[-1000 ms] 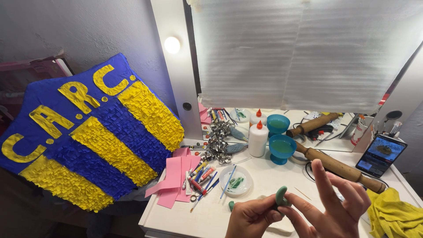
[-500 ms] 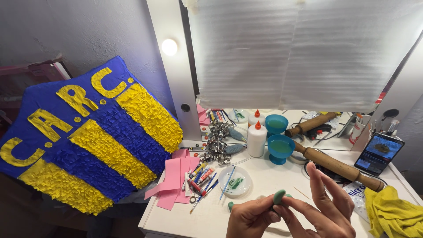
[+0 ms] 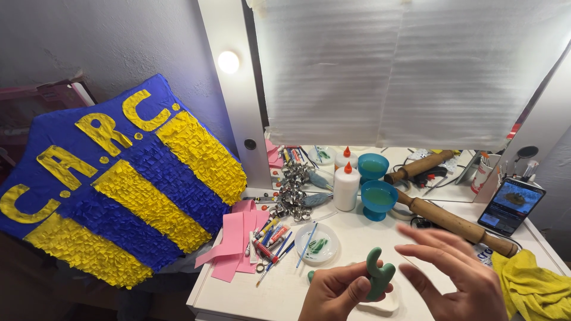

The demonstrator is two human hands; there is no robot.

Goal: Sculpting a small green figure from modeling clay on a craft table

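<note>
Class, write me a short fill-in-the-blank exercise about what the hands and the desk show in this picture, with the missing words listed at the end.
1. The left hand pinches a small clay figure coloured ____.
2. The right hand is ____, fingers spread, holding nothing.
3. The white glue bottle has a cap coloured ____.
4. The long wooden roller lies to the ____ of the blue cup.

Missing words: green; open; orange; right
</note>
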